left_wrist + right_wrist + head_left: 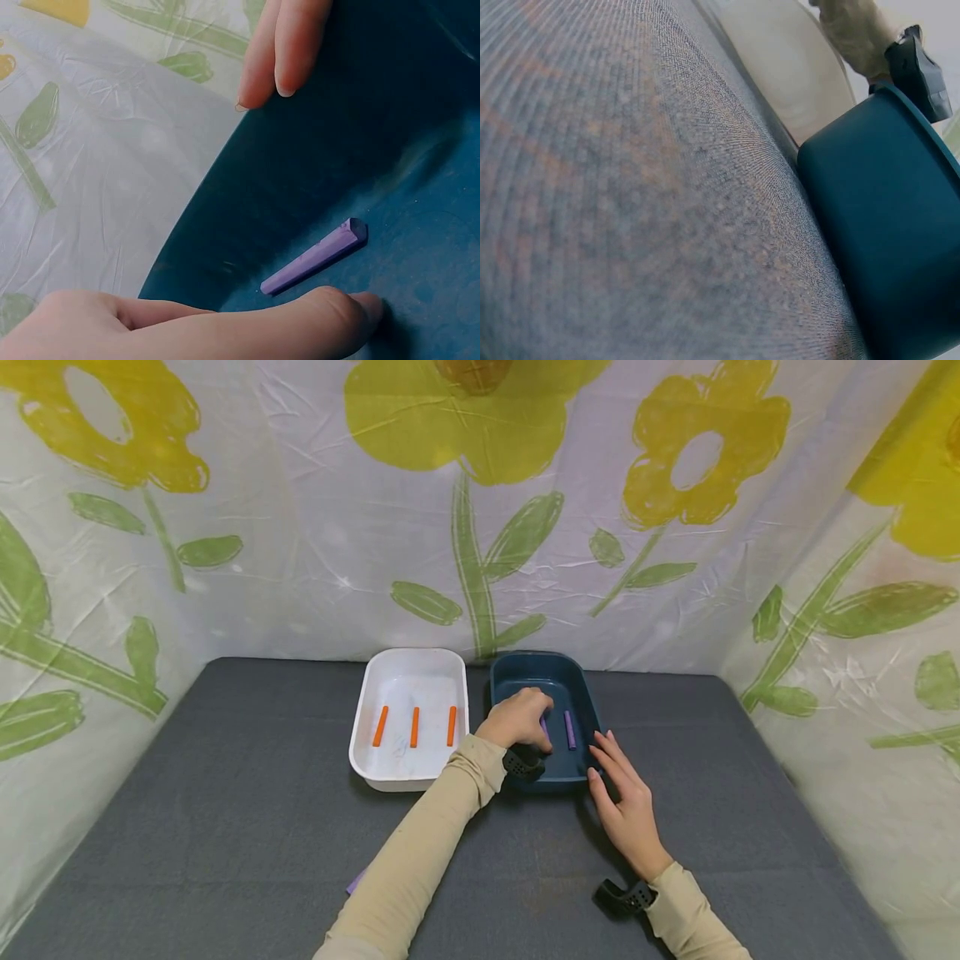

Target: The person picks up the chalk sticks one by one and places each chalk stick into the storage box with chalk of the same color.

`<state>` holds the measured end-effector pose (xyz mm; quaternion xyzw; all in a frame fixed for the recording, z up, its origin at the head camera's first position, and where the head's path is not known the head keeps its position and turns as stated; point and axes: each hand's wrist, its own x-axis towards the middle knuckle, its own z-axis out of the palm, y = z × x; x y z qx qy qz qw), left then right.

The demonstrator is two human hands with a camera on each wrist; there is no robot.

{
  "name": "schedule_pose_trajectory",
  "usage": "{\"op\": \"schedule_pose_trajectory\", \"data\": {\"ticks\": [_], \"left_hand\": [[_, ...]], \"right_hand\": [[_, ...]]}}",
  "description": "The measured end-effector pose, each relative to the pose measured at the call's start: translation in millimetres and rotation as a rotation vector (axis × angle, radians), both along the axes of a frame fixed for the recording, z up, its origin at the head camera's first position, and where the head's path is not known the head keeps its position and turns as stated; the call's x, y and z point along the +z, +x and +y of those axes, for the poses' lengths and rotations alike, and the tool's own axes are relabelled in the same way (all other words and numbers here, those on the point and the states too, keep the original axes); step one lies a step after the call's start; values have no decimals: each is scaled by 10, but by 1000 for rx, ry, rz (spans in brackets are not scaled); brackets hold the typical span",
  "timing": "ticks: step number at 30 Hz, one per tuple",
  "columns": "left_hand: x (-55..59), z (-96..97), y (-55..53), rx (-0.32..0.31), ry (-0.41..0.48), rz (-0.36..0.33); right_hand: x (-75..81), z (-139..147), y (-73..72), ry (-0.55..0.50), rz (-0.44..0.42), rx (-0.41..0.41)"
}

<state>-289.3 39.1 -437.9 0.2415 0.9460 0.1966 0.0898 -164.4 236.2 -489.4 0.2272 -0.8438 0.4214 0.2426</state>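
My left hand (519,720) reaches into a dark blue tray (553,667), its thumb and fingers about a purple stick (545,727) that they mostly hide. Beside it on the tray floor lies a second purple stick (570,730), faceted and with a flat end. My right hand (628,814) has its fingers extended, the fingertips at the tray's right rim. It holds nothing. A white tray (408,662) stands to the left of the blue one. Three orange sticks (415,727) lie apart in it, roughly parallel.
A purple piece (356,882) on the grey tabletop (247,827) peeks out from under my left sleeve (420,852). Behind the trays hangs a flower-printed curtain (315,543). A black wristband (626,897) sits on my right wrist.
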Motion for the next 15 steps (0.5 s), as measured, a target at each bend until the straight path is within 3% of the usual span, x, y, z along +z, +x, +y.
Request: {"op": "schedule_pose_trajectory", "data": {"ticks": [15], "left_hand": [[25, -2, 14, -21, -18, 5]], "right_hand": [[-2, -6, 4, 1, -1, 0]]}}
